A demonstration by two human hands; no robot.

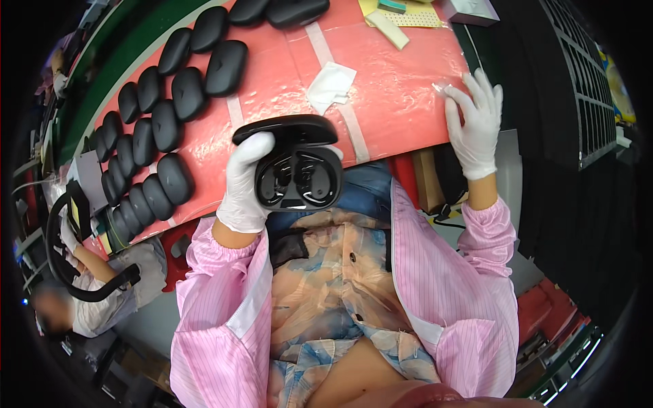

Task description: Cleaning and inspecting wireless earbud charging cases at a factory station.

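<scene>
A glossy black earphone charging case [299, 178] is held up in front of my body with its lid raised. My left hand [245, 187], in a white glove, is closed around the case's left side. Two moulded hollows show inside the case; whether earphones sit in them, I cannot tell. My right hand [476, 126], also gloved in white, rests at the right end of the red table mat [401, 102]. Its fingers are apart, and its fingertips lie beside a small shiny clear bit on the mat, too small to name.
Several closed black cases [226, 68] stand in rows across the table's left and far side. A crumpled white cloth [331, 86] lies mid-table. Beyond it are a pale block [388, 30], yellow sheets [425, 15] and a white box [471, 10]. Another person [102, 292] sits at left.
</scene>
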